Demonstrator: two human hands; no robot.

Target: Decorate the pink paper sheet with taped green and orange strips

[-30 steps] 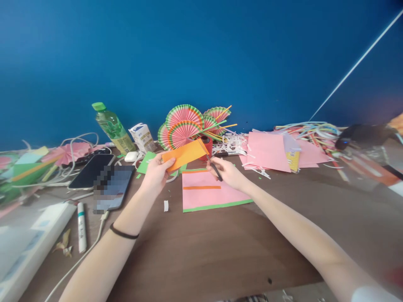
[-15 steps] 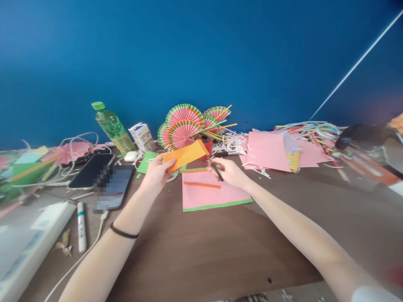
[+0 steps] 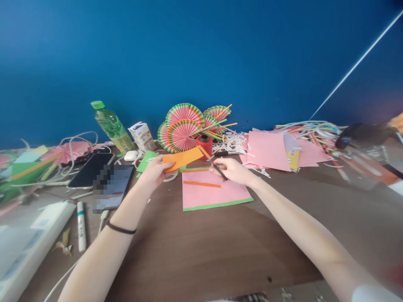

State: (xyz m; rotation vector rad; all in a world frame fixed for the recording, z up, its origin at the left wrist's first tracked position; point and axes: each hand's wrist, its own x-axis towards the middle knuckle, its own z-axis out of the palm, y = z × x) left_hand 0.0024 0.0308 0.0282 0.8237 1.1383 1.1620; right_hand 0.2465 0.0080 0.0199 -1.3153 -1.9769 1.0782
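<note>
My left hand (image 3: 155,173) pinches the left end of an orange piece of paper (image 3: 183,158), held above the table. In my right hand (image 3: 229,169) is a pair of dark-handled scissors (image 3: 219,171). Their blades point up and to the left, against the right end of the orange paper. Below lies a pink sheet (image 3: 217,197) with a green strip (image 3: 217,206) along its near edge and an orange strip along its far edge. A separate orange strip (image 3: 202,184) rests on the pink sheet. The fingers inside the scissor handles are partly hidden.
Pleated paper fans (image 3: 184,132) lean against the blue wall behind a red roll (image 3: 205,143). Pink sheets (image 3: 269,150) and white paper scraps lie to the right. Leftward stand a green bottle (image 3: 113,128), a carton (image 3: 142,136), two phones (image 3: 91,171), cables and a marker (image 3: 81,226).
The orange paper has dropped slightly and tilts less. My right hand has shifted a little right, and more of the scissor blades shows at the paper's right end.
</note>
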